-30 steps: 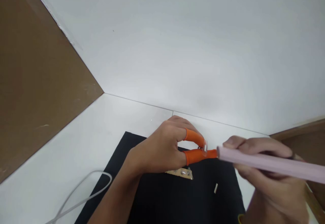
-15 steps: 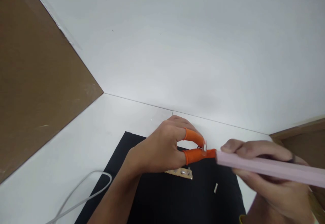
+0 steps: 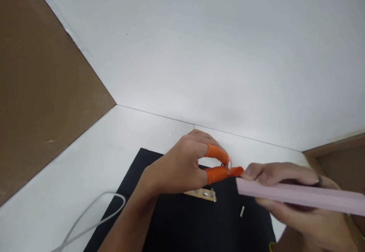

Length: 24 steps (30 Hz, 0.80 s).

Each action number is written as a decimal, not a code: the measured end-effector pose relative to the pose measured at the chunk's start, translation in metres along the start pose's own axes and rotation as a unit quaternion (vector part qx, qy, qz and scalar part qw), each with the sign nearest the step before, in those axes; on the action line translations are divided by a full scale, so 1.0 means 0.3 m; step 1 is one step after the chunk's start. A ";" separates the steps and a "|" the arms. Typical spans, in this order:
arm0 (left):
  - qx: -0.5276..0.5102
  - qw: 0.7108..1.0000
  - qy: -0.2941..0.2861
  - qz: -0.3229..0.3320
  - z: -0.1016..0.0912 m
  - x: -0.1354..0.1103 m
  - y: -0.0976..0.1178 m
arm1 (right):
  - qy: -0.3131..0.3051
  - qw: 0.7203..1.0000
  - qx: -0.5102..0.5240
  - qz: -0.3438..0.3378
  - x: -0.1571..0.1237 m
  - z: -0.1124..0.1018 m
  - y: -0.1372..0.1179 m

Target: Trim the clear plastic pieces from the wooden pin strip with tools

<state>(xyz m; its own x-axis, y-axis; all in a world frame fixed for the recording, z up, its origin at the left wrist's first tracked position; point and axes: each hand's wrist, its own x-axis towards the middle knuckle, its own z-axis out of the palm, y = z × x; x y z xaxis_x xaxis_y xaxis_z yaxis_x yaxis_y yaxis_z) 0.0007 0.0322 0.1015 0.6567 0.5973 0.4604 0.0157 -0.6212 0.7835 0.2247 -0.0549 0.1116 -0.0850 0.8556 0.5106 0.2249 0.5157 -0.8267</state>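
Note:
My left hand (image 3: 179,164) wears orange finger covers on the thumb and index finger. Between those two fingertips it pinches a small clear plastic piece (image 3: 229,165) with a whitish core. My right hand (image 3: 288,174) is closed around a long pale pink bar (image 3: 302,198), its flat end pointing left near my left thumb tip. My right fingertips come close to the orange thumb; whether they touch it or hold something small there, I cannot tell. Below my left hand, a tan strip with clear pieces (image 3: 203,194) lies partly hidden on the black mat (image 3: 199,225).
A small white sliver (image 3: 242,211) lies on the mat at the right. A grey-white cable (image 3: 94,225) loops over the mat's left edge. White panels (image 3: 199,54) rise behind, with a brown board (image 3: 42,84) at left and a brown edge (image 3: 336,145) at right.
My right hand has shifted slightly left, with the bar's near end now lower and further left. My left hand and the clear piece have barely moved.

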 end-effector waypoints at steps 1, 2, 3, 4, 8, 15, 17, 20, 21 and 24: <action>0.000 1.000 -0.001 -0.002 -0.002 0.003 0.003 | -0.023 1.000 0.001 0.000 0.005 0.000 -0.011; 0.000 1.000 -0.003 -0.003 -0.004 0.003 0.005 | -0.026 1.000 0.004 -0.001 0.007 0.002 -0.015; 0.001 1.000 -0.004 -0.003 -0.004 0.001 0.006 | -0.008 1.000 0.008 -0.002 0.004 0.005 -0.013; 0.002 1.000 -0.005 -0.004 -0.003 -0.003 0.006 | 0.026 1.000 0.011 -0.004 -0.003 0.010 -0.005; 0.002 1.000 0.007 0.009 0.002 -0.020 0.004 | 0.152 0.988 0.005 -0.001 -0.034 0.023 0.037; 0.003 1.000 -0.007 -0.008 -0.002 -0.004 0.003 | -0.001 1.000 -0.015 -0.001 0.005 0.010 -0.014; 0.003 1.000 -0.012 -0.009 -0.003 -0.004 0.003 | 0.014 1.000 -0.016 -0.003 0.004 0.014 -0.012; 0.008 1.000 -0.007 -0.006 -0.002 -0.013 0.003 | 0.116 0.993 -0.010 -0.006 -0.017 0.020 0.013; 0.008 1.000 -0.001 -0.004 -0.001 -0.016 0.002 | 0.139 0.990 -0.008 -0.003 -0.023 0.020 0.019; 0.009 1.000 0.003 -0.001 -0.001 -0.020 -0.002 | 0.114 0.993 -0.012 0.005 -0.027 0.011 0.016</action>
<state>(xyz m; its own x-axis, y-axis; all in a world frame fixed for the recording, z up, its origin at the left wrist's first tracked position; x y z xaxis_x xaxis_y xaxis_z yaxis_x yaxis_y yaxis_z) -0.0035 0.0291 0.0984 0.6526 0.6010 0.4614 0.0301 -0.6291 0.7768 0.2232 -0.0591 0.1027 0.1392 0.8264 0.5455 0.2484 0.5042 -0.8271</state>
